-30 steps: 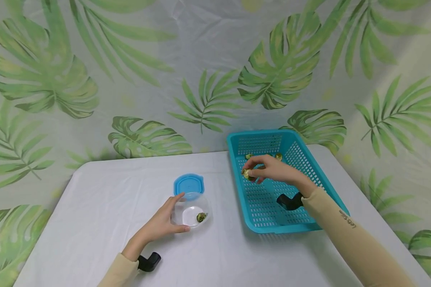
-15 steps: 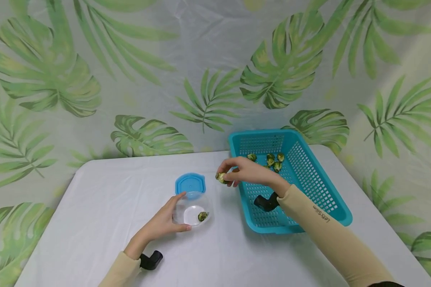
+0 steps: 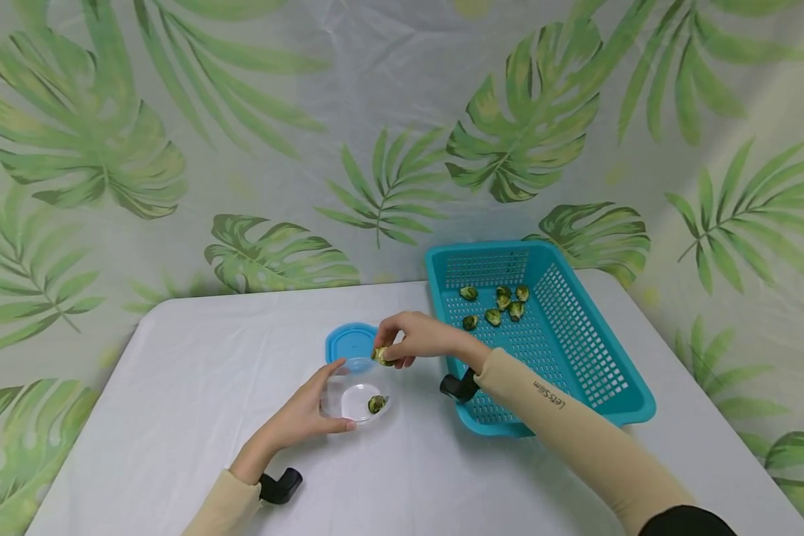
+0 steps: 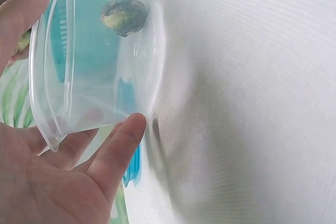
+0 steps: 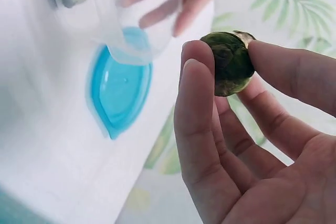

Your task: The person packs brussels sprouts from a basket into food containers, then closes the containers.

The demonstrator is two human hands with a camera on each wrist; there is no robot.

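A clear plastic container [image 3: 338, 402] stands on the table, gripped around its side by my left hand [image 3: 299, 413]. In the left wrist view, the thumb lies at the container's rim and the fingers curl along the wall. Inside it, a single Brussels sprout [image 3: 377, 404] rests on the bottom. My right hand [image 3: 418, 335] pinches another Brussels sprout [image 5: 227, 64] between thumb and fingertips, just above the container's far right rim. Behind the container lies its blue lid [image 3: 351, 342], flat on the table.
A turquoise plastic basket [image 3: 626, 372] stands on the right, with several Brussels sprouts [image 3: 493, 317] toward its back left. A white cloth [image 3: 194, 372] covers the table. A leaf-patterned curtain [image 3: 268, 149] hangs behind the table's far edge.
My right hand has carried the Brussels sprout left, from over the basket to the container's rim. My left hand stays on the container.
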